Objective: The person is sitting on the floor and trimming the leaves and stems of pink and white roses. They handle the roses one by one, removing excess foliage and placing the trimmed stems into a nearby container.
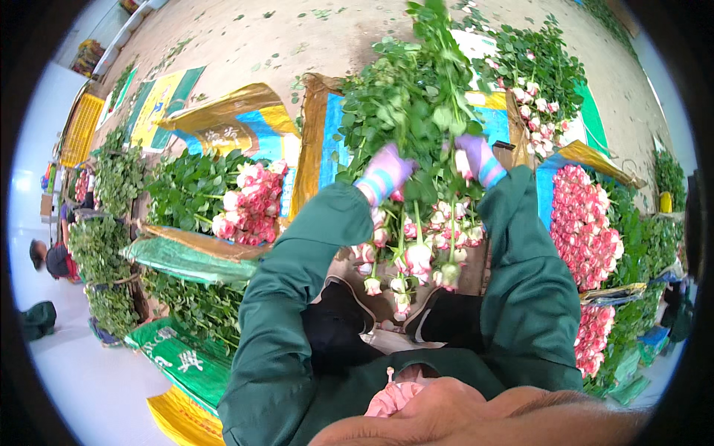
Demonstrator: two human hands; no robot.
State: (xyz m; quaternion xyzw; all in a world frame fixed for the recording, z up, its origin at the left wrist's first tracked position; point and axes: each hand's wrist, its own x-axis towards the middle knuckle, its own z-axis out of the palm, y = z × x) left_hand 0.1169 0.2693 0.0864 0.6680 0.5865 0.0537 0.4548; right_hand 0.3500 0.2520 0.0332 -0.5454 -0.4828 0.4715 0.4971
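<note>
Pink-and-white roses (418, 259) hang heads-down in front of me, their leafy stems (413, 106) stretching away on a sack-covered stand. My left hand (386, 167), in a lavender glove with a blue-striped cuff, is curled at the stems just above the blooms; leaves partly hide its fingers. My right hand (474, 156), gloved alike, closes around a stem on the other side, with a rose head (463, 164) against its palm. Between the hands, a raised spray of leafy stems (440, 50) is blurred.
Bundled roses lie in sacking at left (251, 203) and right (583, 223). More roses (538, 114) lie on sheets at far right. A green sack (184, 357) is near my left arm. Fallen leaves dot the floor (312, 33). A person (56, 259) is at far left.
</note>
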